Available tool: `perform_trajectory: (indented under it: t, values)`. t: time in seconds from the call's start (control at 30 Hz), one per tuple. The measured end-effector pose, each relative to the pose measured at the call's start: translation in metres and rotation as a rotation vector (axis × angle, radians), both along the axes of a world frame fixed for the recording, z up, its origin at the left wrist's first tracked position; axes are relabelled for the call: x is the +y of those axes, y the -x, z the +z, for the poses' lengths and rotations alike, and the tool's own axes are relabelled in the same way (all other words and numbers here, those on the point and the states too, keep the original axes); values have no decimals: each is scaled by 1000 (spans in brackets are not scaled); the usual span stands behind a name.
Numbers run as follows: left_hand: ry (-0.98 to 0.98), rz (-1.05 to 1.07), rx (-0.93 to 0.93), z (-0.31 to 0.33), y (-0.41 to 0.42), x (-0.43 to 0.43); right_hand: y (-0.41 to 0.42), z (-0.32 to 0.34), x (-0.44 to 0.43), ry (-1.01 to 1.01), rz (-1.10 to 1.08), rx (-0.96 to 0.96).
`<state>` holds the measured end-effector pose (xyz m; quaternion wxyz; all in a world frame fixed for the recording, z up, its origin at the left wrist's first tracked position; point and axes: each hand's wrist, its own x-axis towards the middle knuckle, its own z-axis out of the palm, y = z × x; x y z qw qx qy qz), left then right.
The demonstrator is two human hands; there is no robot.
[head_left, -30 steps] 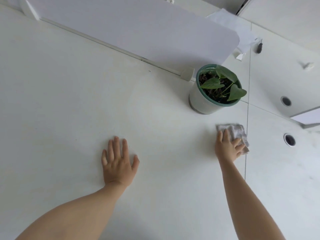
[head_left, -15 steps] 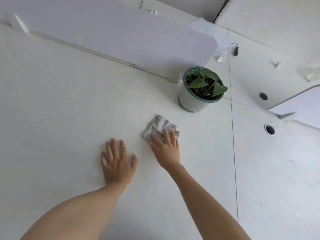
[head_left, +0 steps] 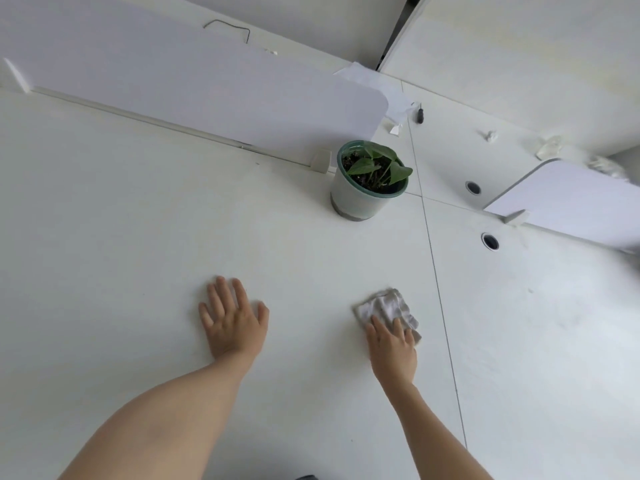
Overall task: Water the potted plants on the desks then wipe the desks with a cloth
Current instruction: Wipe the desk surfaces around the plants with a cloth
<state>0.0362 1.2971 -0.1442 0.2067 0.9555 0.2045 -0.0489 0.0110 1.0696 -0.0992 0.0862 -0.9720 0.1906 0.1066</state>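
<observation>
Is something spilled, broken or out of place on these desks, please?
No spill shows, and the potted plant stands upright. Farther back, though, lie small crumpled white scraps and a loose sheet of paper that sticks out behind the divider. They look like litter.

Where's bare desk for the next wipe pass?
Wide bare white desk left of the left hand, up to the white divider panel. Also between that hand and the right hand. Crowded: behind the white-potted green plant, paper scraps.

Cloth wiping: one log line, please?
phase: desk wipe | right hand: pressing cloth | left hand: flat on desk | potted plant: upright
</observation>
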Motion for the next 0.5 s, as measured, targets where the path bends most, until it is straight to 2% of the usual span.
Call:
perform_trajectory:
  t: [0.07, 0.23, 0.3, 0.4, 0.5]
  values:
    - [5, -7, 8, 0, 1, 0, 11, -1, 18, -34, -29, -37]
    - [38, -22, 5, 1, 2, 2, 30, -12, 45, -56, 155, -129]
    - [34, -41, 17, 2, 2, 3, 36, 7, 51, -75, 171, -166]
    - [50, -51, 18, 3, 3, 4, 43, 20, 49, -236, 48, -152]
    - [65, -53, 11, 4, 4, 4, 57, 34, 43, -424, -175, -200]
